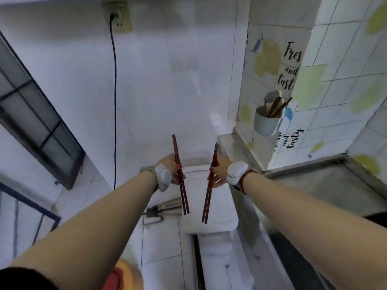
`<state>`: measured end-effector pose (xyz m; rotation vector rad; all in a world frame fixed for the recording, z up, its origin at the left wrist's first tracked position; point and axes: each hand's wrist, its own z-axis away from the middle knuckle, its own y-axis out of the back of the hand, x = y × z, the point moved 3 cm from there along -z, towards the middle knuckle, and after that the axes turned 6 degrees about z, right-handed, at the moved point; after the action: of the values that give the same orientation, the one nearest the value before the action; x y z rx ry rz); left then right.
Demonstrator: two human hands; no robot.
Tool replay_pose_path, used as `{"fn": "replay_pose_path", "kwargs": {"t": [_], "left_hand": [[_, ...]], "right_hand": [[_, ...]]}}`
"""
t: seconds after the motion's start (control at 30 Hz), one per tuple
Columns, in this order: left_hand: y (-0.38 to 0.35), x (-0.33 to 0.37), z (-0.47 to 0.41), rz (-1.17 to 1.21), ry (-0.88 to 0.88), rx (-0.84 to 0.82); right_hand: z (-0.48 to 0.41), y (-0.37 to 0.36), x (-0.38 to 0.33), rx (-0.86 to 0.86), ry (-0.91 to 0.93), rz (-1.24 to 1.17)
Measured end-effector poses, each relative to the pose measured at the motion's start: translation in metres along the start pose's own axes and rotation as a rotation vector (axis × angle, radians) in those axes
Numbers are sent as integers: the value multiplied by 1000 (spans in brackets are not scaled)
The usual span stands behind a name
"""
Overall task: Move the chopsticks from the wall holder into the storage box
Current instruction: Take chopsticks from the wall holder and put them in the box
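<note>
Both hands are closed on reddish-brown chopsticks: the left hand [167, 173] grips one pair [180, 174], the right hand [219, 171] another pair [210, 184], above a white storage box [211, 206]. Farther off, the wall holder [267, 121] keeps more chopsticks [275, 108].

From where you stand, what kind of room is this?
Most likely a small home kitchen: tiled walls with food-themed lettering, a wall holder with chopsticks in it, and a metal counter. Each hand, left hand and right hand, grips chopsticks.
</note>
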<state>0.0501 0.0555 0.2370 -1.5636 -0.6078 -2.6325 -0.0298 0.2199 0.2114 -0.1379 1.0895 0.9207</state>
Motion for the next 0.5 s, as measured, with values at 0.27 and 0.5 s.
{"fn": "replay_pose_path", "kwargs": {"t": [0.27, 0.5], "left_hand": [[-37, -119, -22, 68, 357, -217], [-74, -192, -25, 142, 527, -342]], "right_hand": [[-25, -44, 107, -67, -267, -20], [-37, -75, 186, -177, -474, 63]]}}
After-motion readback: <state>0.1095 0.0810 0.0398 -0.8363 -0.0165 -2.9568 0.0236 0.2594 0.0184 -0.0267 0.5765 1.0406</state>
